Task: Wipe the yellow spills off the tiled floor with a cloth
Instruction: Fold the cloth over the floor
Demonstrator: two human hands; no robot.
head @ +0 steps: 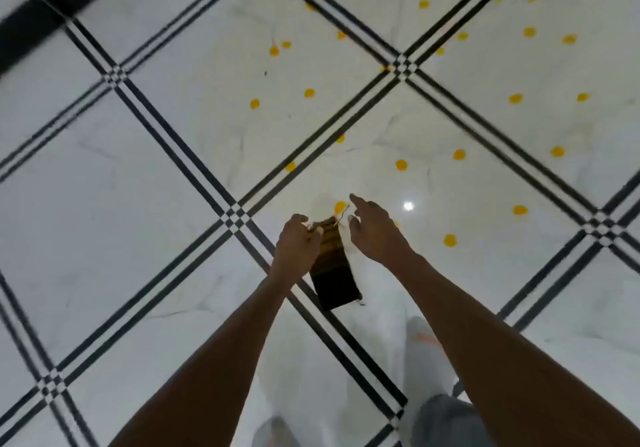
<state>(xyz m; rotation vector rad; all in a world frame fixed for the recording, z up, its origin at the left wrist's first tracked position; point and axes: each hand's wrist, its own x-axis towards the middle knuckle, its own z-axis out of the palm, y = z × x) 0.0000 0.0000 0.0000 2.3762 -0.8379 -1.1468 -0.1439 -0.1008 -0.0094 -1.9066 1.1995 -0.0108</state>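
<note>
**Yellow drops across white tile, cloth held above**

White marble-look tiled floor (145, 204), crossed by diagonal black double lines meeting in small checkered squares. Blurred throughout, worst toward the upper left of the frame, where a broad black band cuts the corner.

Yellow spills (401, 165) scattered as many small round drops over the centre, top and right of the frame; none seen on the tiles at the left. One drop just past the fingertips at centre, partly hidden behind the cloth's upper edge.

Both bare forearms reaching in from the bottom edge toward the middle of the frame. Left hand (297, 246) pinched shut on the top edge of the cloth (334, 270), fingers curled together around it. Cloth hanging down from that grip, clear of the floor: a dark, narrow strip, brownish-yellow with faint stripes near the top, nearly black at the bottom, with loose threads at the upper corner and lower edge.

Right hand (372, 230) just beside the cloth, fingers spread and loosely curved, index finger extended toward the top of the frame; palm not gripping anything, though a thin thread from the cloth runs very near the thumb, contact impossible to tell.

Grey trouser legs (446, 419) at the bottom of the frame, too blurred for more.
</note>
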